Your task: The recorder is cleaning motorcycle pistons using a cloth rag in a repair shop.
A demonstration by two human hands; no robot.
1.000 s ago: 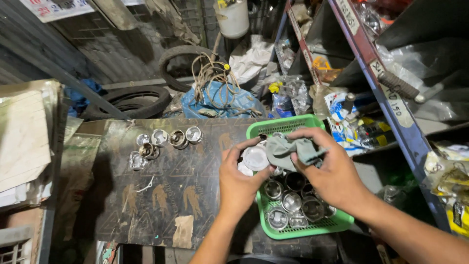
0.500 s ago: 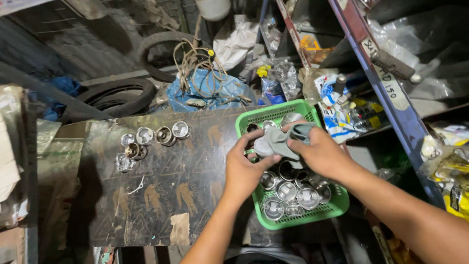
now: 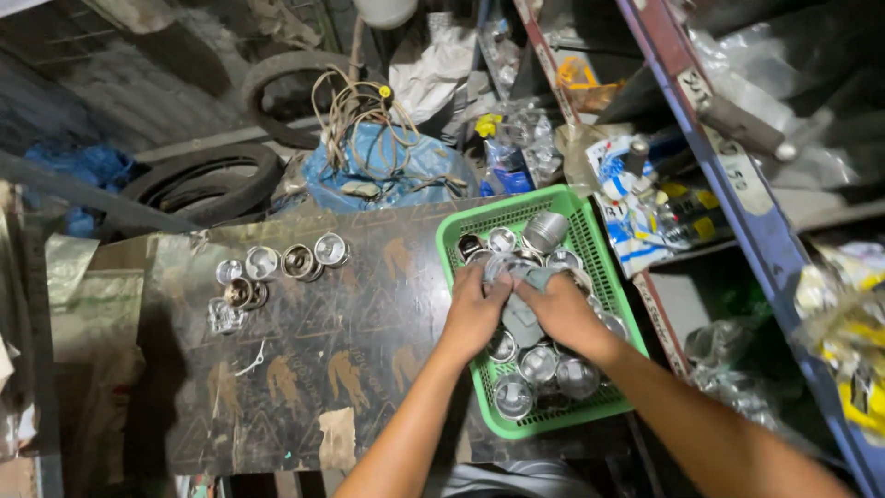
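Both hands over the green plastic basket [image 3: 604, 267] at the tabletop's [image 3: 369, 323] right edge. Left hand [image 3: 475, 309] with fingers curled around a small shiny metal cup [image 3: 499, 266], mostly hidden in the grip. Right hand [image 3: 562, 314] clenched on a grey rag [image 3: 522, 318], pressed against that cup. Below and around the hands, about 8 more metal cups [image 3: 539, 364] loose in the basket, 1 of them tipped on its side near the far rim. Farther left on the dark tabletop, 6 or so cups [image 3: 277, 267] set out in a small cluster, well apart from the basket. By that count, roughly under half wiped and set aside, more left in the basket. Beyond, tyres [image 3: 198, 180], a blue bag [image 3: 387, 175] with coiled wire, cluttered shelves.
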